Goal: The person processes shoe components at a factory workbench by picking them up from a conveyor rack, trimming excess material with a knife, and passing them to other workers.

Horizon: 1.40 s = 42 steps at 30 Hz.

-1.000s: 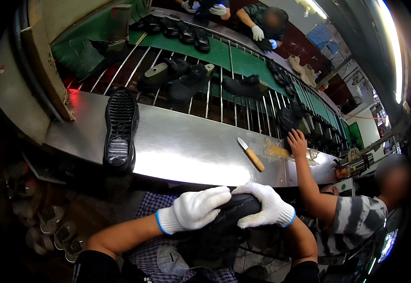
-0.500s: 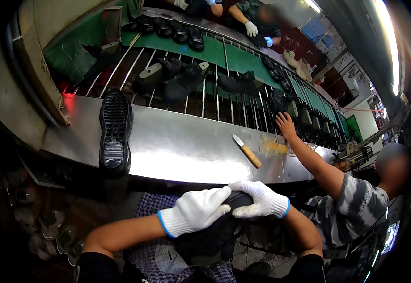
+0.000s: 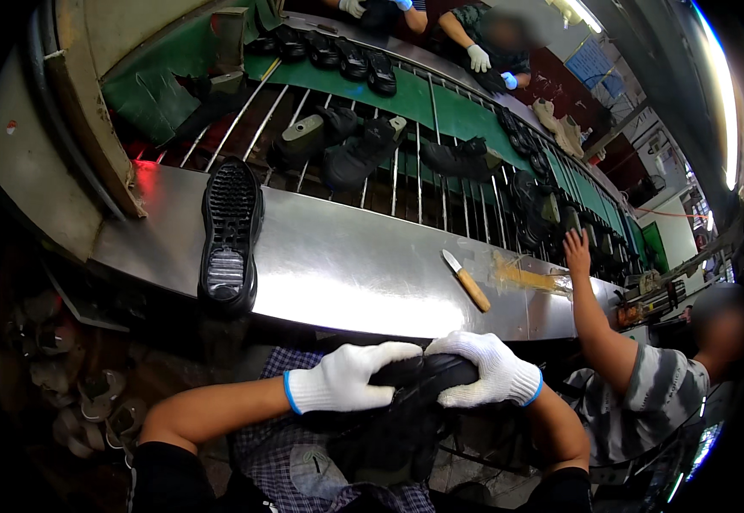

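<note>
A black shoe (image 3: pixel 393 432) rests over my lap, and both my gloved hands grip its far end. My left hand (image 3: pixel 344 376), in a white knit glove with a blue cuff, curls around the shoe's left side. On its right side, my right hand (image 3: pixel 485 369) presses with bent fingers in a matching glove. Between the hands a smooth black part of the shoe shows; my palms hide the rest of that end. Beyond them on the metal ledge lie a wooden-handled knife (image 3: pixel 467 282) and a black shoe sole (image 3: pixel 231 235), tread up.
Behind the metal ledge (image 3: pixel 338 282) runs a rod conveyor bearing black shoes (image 3: pixel 363 152), with several soles (image 3: pixel 353 61) on a green strip. A co-worker's bare hand (image 3: pixel 576 250) reaches in from the right. Other gloved workers stand across the line. Pale shoes (image 3: pixel 102 393) lie low at left.
My hands have spread slightly, baring more of the shoe's black end between them. The co-worker's hand on the right has moved further along the conveyor. The whole view has shifted slightly.
</note>
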### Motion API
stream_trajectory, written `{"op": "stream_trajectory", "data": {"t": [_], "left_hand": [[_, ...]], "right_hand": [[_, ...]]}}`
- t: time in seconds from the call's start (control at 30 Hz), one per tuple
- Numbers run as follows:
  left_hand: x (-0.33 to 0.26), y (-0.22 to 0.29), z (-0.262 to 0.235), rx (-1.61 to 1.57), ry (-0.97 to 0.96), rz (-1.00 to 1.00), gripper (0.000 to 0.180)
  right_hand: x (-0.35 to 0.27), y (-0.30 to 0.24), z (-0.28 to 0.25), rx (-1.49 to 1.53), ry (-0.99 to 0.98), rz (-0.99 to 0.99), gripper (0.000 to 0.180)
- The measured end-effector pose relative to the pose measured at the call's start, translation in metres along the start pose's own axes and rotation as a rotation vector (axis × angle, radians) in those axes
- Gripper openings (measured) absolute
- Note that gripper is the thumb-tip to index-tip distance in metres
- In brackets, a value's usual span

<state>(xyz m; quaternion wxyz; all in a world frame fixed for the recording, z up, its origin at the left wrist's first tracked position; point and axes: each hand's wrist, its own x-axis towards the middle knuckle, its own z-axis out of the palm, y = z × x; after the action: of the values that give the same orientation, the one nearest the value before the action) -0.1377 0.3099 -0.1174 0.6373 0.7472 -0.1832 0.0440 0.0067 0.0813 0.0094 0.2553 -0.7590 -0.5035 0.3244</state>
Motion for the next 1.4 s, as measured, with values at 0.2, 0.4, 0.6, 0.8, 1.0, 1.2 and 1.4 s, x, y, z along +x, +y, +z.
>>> {"op": "stream_trajectory", "data": {"t": [0.2, 0.4, 0.6, 0.8, 1.0, 1.2, 1.4], "left_hand": [[-0.002, 0.029, 0.002, 0.001, 0.092, -0.048, 0.059], [-0.015, 0.02, 0.006, 0.281, 0.031, -0.033, 0.07], [-0.031, 0.013, 0.005, 0.314, -0.061, 0.014, 0.07], [-0.066, 0.008, -0.008, 0.221, 0.041, 0.17, 0.054], [-0.131, -0.063, 0.03, -0.567, -0.044, -0.349, 0.074], [-0.002, 0.011, -0.035, -0.374, 0.465, -0.225, 0.065], [0.033, -0.032, 0.016, -0.477, -0.012, -0.016, 0.035]], "right_hand": [[0.005, -0.001, 0.002, -0.018, -0.016, 0.007, 0.065], [0.012, 0.014, 0.014, 0.03, -0.006, 0.056, 0.062], [0.012, 0.025, 0.024, 0.048, 0.02, 0.104, 0.067], [-0.034, 0.046, 0.08, 0.3, 0.691, 0.039, 0.063], [-0.032, -0.001, 0.104, 1.006, 1.306, -0.661, 0.036], [-0.066, 0.031, 0.16, 1.437, 0.736, -0.092, 0.1], [-0.049, 0.044, 0.231, 0.525, 0.388, 0.387, 0.102]]}}
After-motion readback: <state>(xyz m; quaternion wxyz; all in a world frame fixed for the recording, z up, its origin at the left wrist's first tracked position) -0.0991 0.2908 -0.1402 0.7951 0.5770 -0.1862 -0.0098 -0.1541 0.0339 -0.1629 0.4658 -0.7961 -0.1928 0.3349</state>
